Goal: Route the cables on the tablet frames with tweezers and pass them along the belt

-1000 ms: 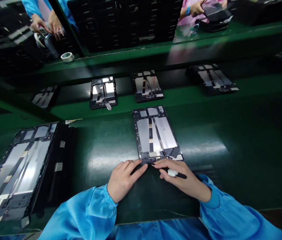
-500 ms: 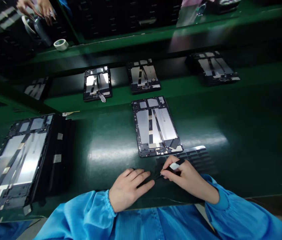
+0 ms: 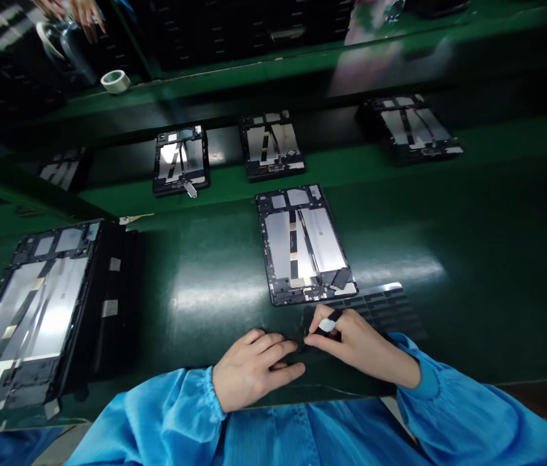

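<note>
My right hand (image 3: pixel 353 346) is closed in a pinch on black tweezers (image 3: pixel 335 318) with a white wrap. Their tip points left, down at the bench top, and is hard to make out. My left hand (image 3: pixel 254 372) lies palm down on the bench, fingers stretched out, its fingertips close by the tweezers' tip. Just beyond both hands rests an opened tablet (image 3: pixel 319 239), its inside facing up, with silver panels and dark ribbon cables. A clear sheet with rows of dark strips (image 3: pixel 390 307) lies right of it, partly behind my right hand.
A stack of opened tablets (image 3: pixel 35 310) stands at the left. Farther back sit more opened tablets, at left (image 3: pixel 180 162), middle (image 3: pixel 273 145) and right (image 3: pixel 412 129). A tape roll (image 3: pixel 115 81) is on the far ledge. Another person's hands (image 3: pixel 86 16) show at the top left.
My right hand has moved slightly left, bringing the tweezers closer to my left fingertips. My left fingers have shifted a little to the right. The tablet by my hands stays put.
</note>
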`<action>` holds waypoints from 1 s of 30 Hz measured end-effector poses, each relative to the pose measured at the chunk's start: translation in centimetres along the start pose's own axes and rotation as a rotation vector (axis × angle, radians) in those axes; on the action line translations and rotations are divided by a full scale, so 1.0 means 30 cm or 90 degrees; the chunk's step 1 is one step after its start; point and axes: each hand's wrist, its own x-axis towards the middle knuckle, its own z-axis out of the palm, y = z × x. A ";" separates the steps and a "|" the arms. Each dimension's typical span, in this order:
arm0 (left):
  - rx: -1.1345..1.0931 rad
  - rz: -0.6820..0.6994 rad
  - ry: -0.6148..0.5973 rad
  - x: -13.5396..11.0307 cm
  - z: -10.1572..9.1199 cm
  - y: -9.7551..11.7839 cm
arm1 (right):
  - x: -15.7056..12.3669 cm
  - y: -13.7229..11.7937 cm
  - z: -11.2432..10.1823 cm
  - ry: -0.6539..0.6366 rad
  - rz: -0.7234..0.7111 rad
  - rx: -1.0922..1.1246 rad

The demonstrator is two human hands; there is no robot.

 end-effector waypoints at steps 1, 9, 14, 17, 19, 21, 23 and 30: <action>-0.003 -0.002 0.002 -0.001 0.001 0.000 | 0.002 0.000 -0.002 -0.003 0.006 0.004; -0.024 -0.015 0.002 -0.004 0.009 0.005 | -0.001 0.014 0.003 0.004 0.011 0.095; -0.018 -0.013 0.011 0.007 -0.008 -0.012 | 0.055 -0.015 -0.102 0.101 -0.004 0.244; -0.007 -0.063 0.059 0.028 -0.032 -0.055 | 0.135 -0.052 -0.156 0.079 0.021 0.261; 0.018 -0.106 0.112 0.041 -0.043 -0.089 | 0.189 -0.067 -0.165 0.031 0.054 0.269; 0.047 -0.124 0.145 0.049 -0.043 -0.116 | 0.230 -0.069 -0.159 -0.002 0.078 0.263; 0.066 -0.125 0.147 0.050 -0.035 -0.132 | 0.253 -0.066 -0.147 -0.015 0.086 0.256; 0.067 -0.128 0.127 0.037 -0.014 -0.136 | 0.259 -0.063 -0.133 -0.015 0.104 0.258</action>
